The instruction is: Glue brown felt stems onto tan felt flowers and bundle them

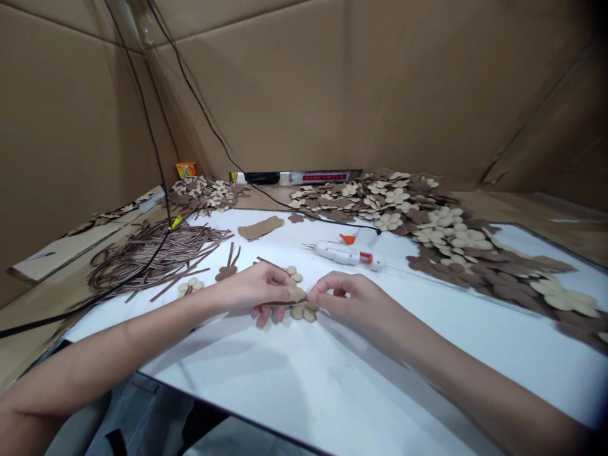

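Observation:
A beige flower-shaped cutout (304, 311) is held just above the white board by my left hand (263, 285), thumb on top and fingers beneath. Across this flower runs a thin brown strip (287, 303), also under the left fingers. My right hand (349, 294) is closed in a pinch at the strip's right end, beside the petals; its fingertips partly hide what they grip. Behind the hands lies another beige flower (293, 273). Further back, a white glue gun (339, 254) rests on its side, its metal tip pointing left and its orange trigger up.
Brown strips (156, 253) lie heaped at left, near a brown flower (226, 272) and a beige flower (190, 287) with strips. A cardboard scrap (260, 228) lies behind. Flower cutouts (441, 228) pile up back right. A black cable (209, 120) hangs across; cardboard walls (332, 82) enclose the board.

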`<action>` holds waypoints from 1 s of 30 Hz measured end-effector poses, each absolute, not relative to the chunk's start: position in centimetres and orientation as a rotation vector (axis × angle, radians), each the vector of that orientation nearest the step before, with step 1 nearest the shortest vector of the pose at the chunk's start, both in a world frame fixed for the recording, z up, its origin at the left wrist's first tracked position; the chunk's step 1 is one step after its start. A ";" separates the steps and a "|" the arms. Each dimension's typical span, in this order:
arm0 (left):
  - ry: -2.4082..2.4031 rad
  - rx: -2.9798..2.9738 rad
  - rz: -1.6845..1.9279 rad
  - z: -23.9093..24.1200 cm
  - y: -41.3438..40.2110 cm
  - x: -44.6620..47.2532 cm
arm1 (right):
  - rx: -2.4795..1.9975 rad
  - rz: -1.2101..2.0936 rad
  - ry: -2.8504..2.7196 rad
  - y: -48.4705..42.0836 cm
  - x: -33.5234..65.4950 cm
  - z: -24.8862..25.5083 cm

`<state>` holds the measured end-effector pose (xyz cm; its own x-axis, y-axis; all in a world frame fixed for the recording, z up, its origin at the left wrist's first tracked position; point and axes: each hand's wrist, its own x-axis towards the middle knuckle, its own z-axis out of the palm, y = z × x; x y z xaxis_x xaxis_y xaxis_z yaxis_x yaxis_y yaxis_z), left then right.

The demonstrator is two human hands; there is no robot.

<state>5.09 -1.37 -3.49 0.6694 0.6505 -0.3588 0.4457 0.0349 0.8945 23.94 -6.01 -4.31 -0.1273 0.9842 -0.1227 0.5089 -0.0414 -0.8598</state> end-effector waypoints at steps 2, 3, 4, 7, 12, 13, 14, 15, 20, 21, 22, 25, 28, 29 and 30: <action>0.949 1.630 0.205 -3.7 -1.3 5.2 | -1.568 1.100 -1.676 -6.1 23.8 -4.2; 0.948 1.635 0.209 -3.8 -1.3 5.2 | -1.558 1.104 -1.675 -6.1 23.8 -4.1; 0.940 1.633 0.215 -4.0 -1.3 5.2 | -1.552 1.110 -1.673 -6.1 23.8 -4.1; 0.913 1.617 0.240 -4.3 -1.2 5.0 | -1.552 1.113 -1.679 -6.0 23.9 -4.1; 0.904 1.607 0.248 -4.2 -1.3 4.9 | -1.576 1.057 -1.737 -6.0 24.0 -4.2; 0.903 1.608 0.249 -4.1 -1.3 4.9 | -1.579 1.059 -1.738 -5.9 24.0 -4.2; 0.902 1.610 0.251 -4.0 -1.4 4.9 | -1.579 1.068 -1.736 -5.9 24.0 -4.3; 0.899 1.611 0.254 -3.9 -1.4 5.0 | -1.574 1.078 -1.735 -5.8 24.0 -4.3; 0.890 1.593 0.288 -3.7 -1.6 5.2 | -1.554 1.039 -1.762 -5.8 24.2 -4.5; 0.892 1.596 0.291 -3.7 -1.6 5.2 | -1.547 1.047 -1.764 -5.8 24.2 -4.5; 0.894 1.602 0.291 -3.7 -1.6 5.2 | -1.543 1.062 -1.764 -5.8 24.2 -4.6; 0.915 1.616 0.276 -3.7 -1.7 5.3 | -1.559 1.068 -1.761 -5.7 24.2 -4.8; 0.951 1.618 0.262 -3.8 -1.8 5.4 | -1.569 1.033 -1.764 -5.7 24.2 -4.9; 0.952 1.620 0.267 -3.9 -1.8 5.4 | -1.565 1.027 -1.765 -5.7 24.2 -4.9; 0.944 1.625 0.274 -4.0 -1.8 5.4 | -1.562 1.023 -1.767 -5.7 24.2 -4.9</action>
